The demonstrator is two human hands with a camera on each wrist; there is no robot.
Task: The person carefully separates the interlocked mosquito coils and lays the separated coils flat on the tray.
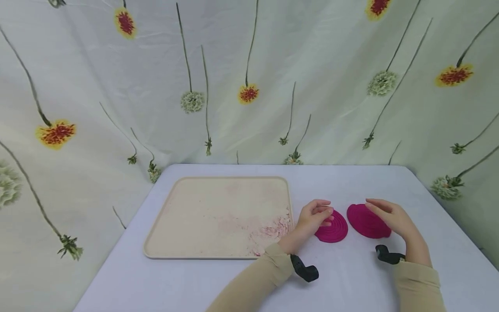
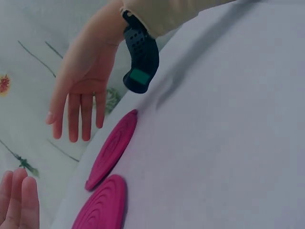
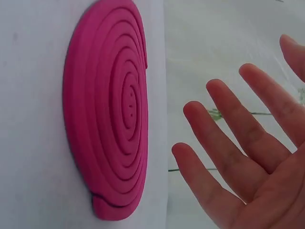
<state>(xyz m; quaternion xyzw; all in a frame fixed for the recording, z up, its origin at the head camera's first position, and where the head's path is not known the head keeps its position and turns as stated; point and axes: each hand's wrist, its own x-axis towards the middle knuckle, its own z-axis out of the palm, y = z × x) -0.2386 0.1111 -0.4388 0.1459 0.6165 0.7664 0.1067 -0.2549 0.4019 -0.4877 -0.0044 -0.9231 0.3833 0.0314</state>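
Two flat magenta discs, each a rope of what looks like modelling clay wound into a spiral, lie side by side on the table. My left hand (image 1: 312, 216) hovers over the left coil (image 1: 334, 229), fingers loosely bent and holding nothing. Above the right coil (image 1: 366, 222) is my right hand (image 1: 393, 216), also holding nothing. In the right wrist view the spread fingers (image 3: 228, 157) of that hand stand apart from the right coil (image 3: 107, 109), whose rope end shows at its lower edge. The left wrist view shows both coils and the right hand (image 2: 88, 90) hanging palm-in with straight fingers.
A cream tray (image 1: 218, 216) with a raised rim lies left of the coils, pink smears and crumbs at its right side. Black wrist cameras (image 1: 306, 269) are strapped to both forearms. A flower-printed curtain (image 1: 331, 56) hangs behind the white table (image 1: 343, 286).
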